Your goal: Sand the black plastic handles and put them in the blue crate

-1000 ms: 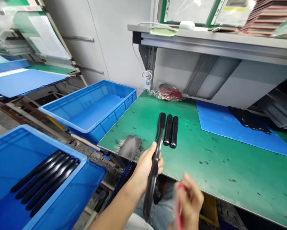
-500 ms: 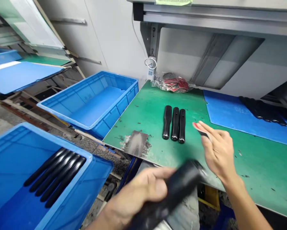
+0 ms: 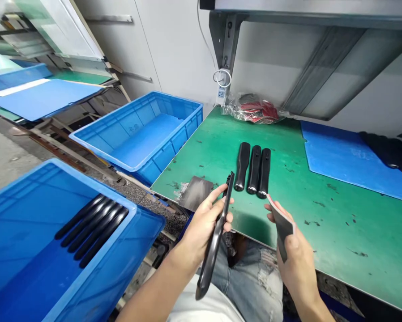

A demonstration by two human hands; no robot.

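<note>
My left hand (image 3: 204,228) grips a long black handle (image 3: 215,243) upright, edge-on to me, just in front of the green bench top (image 3: 338,241). My right hand (image 3: 297,264) pinches a small dark abrasive pad (image 3: 283,227) with a red edge, near the bench's front edge. Lying side by side on the bench, a little beyond my hands, are three more black handles (image 3: 243,165) (image 3: 254,170) (image 3: 264,173). To the left of them lies a worn grey abrasive sheet (image 3: 196,192).
At lower left, a blue crate (image 3: 87,188) holds several black handles. A second blue crate (image 3: 194,120) stands beyond it, against the bench's left edge. A blue mat (image 3: 335,161) with dark items lies at right, and a plastic bag of red items (image 3: 254,109) sits at the back.
My left hand has moved up to the bench edge and turned the handle upright. My right hand has drawn back toward me with the pad. The view has shifted slightly.
</note>
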